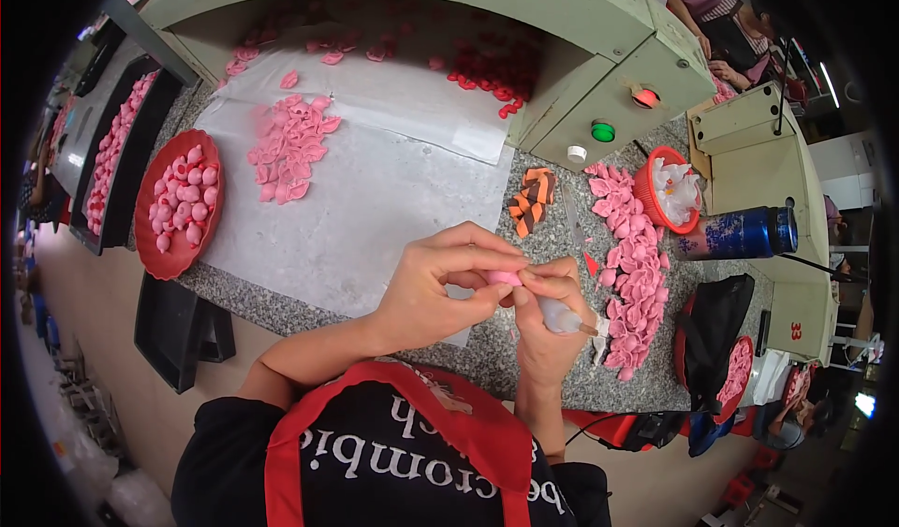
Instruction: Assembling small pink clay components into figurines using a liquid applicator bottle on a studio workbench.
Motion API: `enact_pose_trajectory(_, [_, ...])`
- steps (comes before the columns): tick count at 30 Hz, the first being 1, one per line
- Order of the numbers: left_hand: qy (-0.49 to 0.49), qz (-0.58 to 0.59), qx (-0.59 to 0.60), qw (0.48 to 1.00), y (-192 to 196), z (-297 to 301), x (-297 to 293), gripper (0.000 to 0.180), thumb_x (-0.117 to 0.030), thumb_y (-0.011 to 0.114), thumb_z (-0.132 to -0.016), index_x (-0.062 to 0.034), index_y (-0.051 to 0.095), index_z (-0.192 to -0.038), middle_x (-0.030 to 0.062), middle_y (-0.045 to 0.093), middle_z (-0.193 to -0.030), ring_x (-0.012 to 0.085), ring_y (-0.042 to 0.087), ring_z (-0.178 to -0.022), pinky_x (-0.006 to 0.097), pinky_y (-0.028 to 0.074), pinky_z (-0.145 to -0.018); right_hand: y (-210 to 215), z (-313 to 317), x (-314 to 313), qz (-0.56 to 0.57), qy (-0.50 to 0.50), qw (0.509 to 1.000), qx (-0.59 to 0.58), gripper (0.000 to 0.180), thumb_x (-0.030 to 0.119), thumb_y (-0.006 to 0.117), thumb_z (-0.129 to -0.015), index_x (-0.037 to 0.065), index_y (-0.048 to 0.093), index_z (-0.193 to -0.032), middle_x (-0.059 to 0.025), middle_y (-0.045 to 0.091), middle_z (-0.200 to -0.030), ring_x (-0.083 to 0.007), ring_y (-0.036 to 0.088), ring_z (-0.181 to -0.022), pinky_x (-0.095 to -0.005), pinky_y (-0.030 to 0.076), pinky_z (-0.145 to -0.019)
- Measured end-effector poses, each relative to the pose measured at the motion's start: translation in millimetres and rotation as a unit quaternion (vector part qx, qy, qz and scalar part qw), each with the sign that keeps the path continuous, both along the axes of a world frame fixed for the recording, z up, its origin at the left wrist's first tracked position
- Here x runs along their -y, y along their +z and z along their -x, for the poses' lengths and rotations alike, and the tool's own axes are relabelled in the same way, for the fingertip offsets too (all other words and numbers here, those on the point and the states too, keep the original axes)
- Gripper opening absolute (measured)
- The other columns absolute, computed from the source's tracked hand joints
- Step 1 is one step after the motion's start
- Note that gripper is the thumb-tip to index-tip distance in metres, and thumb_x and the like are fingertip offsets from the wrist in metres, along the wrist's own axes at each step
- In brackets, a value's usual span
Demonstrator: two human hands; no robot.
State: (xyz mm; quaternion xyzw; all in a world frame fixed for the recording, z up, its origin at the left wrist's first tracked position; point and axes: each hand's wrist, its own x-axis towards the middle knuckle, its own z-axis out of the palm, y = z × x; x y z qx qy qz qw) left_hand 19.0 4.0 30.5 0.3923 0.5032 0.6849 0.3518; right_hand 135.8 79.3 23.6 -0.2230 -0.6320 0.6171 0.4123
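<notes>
Over the front edge of the workbench, my left hand (435, 284) pinches a small pink piece (504, 277) between thumb and fingertips. My right hand (548, 326) meets it there, thumb and forefinger at the piece's right side. A translucent squeeze bottle (562, 318) with a brownish tip is tucked in the same right hand, the tip pointing away from the pink piece. To the right of my hands lies a long heap of pink petal-shaped pieces (632, 274). Another pile of curled pink pieces (290, 143) rests on white paper (365, 218) to the left.
A red dish (154, 246) of pink balls stands at the bench's left edge. A pale green housing (599, 96) with lit buttons arches over the back. Orange-and-dark striped pieces (532, 204), a red tub (646, 190), a blue bottle (735, 234) and a black bag (721, 330) sit rightward.
</notes>
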Motion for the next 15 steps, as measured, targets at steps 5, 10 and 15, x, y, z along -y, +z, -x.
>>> enact_pose_trajectory(5, [0.014,-0.004,-0.017,1.0,-1.1,-2.0,-0.1,0.023,0.012,0.057,-0.07,0.0022,0.062,-0.091,0.0135,0.054,-0.099,0.018,0.059,-0.087,0.024,0.053,-0.07,1.3,0.5,1.6,-0.054,-0.026,0.998,0.014,0.018,-0.013,0.059,-0.068,0.0,0.06,-0.081,-0.0097,0.052,-0.085,-0.0136,0.055,-0.072,-0.0226,0.047,-0.061])
enact_pose_trajectory(10, [0.027,-0.01,-0.048,0.998,-3.3,-3.1,0.2,0.021,0.012,0.057,-0.069,0.0013,0.062,-0.086,0.0136,0.055,-0.097,0.0168,0.06,-0.084,0.023,0.053,-0.067,-2.8,-3.4,4.9,-0.047,-0.046,0.998,0.023,0.017,-0.012,0.06,-0.067,-0.001,0.06,-0.08,-0.0104,0.053,-0.085,-0.0145,0.055,-0.075,-0.0242,0.045,-0.066])
enact_pose_trajectory(15, [0.034,-0.018,-0.042,0.998,-4.7,-1.9,1.8,0.019,0.013,0.058,-0.068,0.0013,0.061,-0.082,0.0139,0.055,-0.095,0.0161,0.06,-0.083,0.022,0.053,-0.065,-0.1,-5.9,2.2,-0.075,-0.008,0.996,0.052,0.019,-0.012,0.06,-0.068,-0.001,0.06,-0.083,-0.0115,0.055,-0.089,-0.0153,0.056,-0.08,-0.0251,0.045,-0.067])
